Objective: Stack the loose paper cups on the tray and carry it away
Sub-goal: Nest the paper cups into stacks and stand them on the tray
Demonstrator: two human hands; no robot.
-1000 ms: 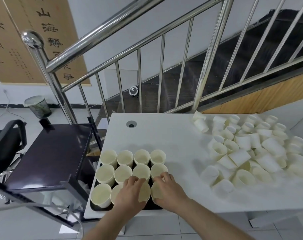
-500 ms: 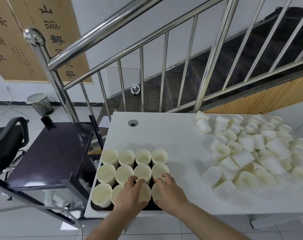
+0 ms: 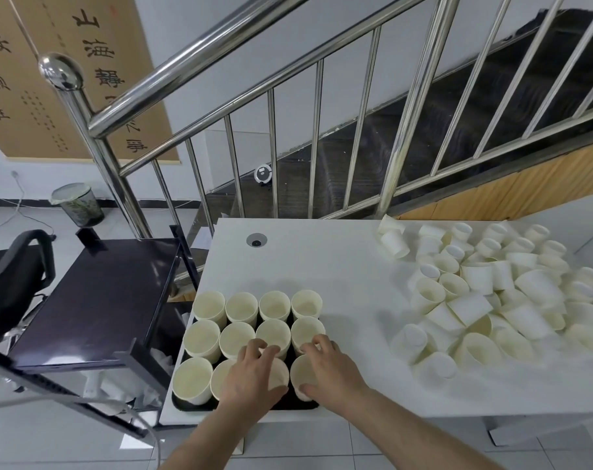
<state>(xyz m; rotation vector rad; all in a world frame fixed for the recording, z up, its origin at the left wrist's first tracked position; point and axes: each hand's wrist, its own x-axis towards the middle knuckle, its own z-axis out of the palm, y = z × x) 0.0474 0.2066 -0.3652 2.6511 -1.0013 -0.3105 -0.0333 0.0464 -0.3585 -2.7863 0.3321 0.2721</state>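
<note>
Your left hand [image 3: 254, 374] curls over a cream paper cup stack [image 3: 277, 374] in the near row of the dark rectangular tray [image 3: 186, 406], fingers hooked over its far rim and thumb on its near side. Your right hand [image 3: 329, 371] grips the neighbouring cup stack [image 3: 302, 373] the same way, fingertips over the far rim, thumb against the near wall. The tray sits at the near left corner of the white tabletop [image 3: 342, 266] and holds upright cups in three rows of four. A loose heap of white paper cups [image 3: 491, 300], many tipped on their sides, lies well apart on the right of the table. A dark cart [image 3: 95, 300] stands just beside the table's left edge, under a steel stair railing [image 3: 200, 62].
</note>
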